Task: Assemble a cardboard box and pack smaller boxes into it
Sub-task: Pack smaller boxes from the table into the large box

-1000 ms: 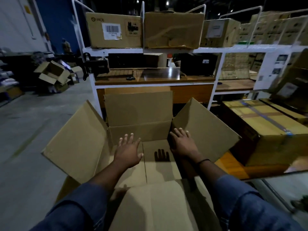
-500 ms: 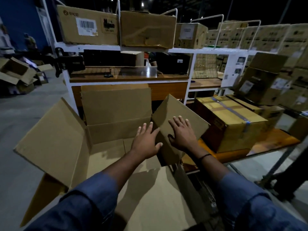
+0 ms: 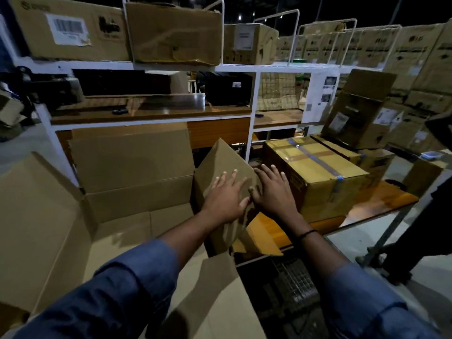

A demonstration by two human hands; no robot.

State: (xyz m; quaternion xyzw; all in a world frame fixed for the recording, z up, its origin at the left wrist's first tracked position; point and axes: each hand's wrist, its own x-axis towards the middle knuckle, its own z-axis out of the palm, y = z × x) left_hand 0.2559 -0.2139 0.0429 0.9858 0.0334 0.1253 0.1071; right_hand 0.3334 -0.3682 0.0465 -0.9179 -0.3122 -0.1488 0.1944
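Observation:
A large open cardboard box point(image 3: 137, 204) stands in front of me with its flaps spread, the left flap point(image 3: 34, 216) wide out and the far flap point(image 3: 132, 155) upright. My left hand point(image 3: 226, 196) lies flat with straight fingers on the box's right flap point(image 3: 220, 160). My right hand point(image 3: 274, 192) hovers beside it, fingers straight, over the flap's right edge, reaching toward a taped yellow-brown box point(image 3: 315, 172) on a low orange platform point(image 3: 381, 199). A smaller box point(image 3: 342, 150) lies behind the taped one.
A white shelf rack point(image 3: 151, 118) stands behind the open box, with labelled cartons point(image 3: 71, 28) on its top level. An open carton point(image 3: 359, 111) sits at the right, and stacked cartons point(image 3: 415, 57) fill the far right. A dark figure point(image 3: 437, 192) stands at the right edge.
Both hands left the box's inside and moved right onto the right flap, which has swung upward and inward. The view has turned right toward the taped box.

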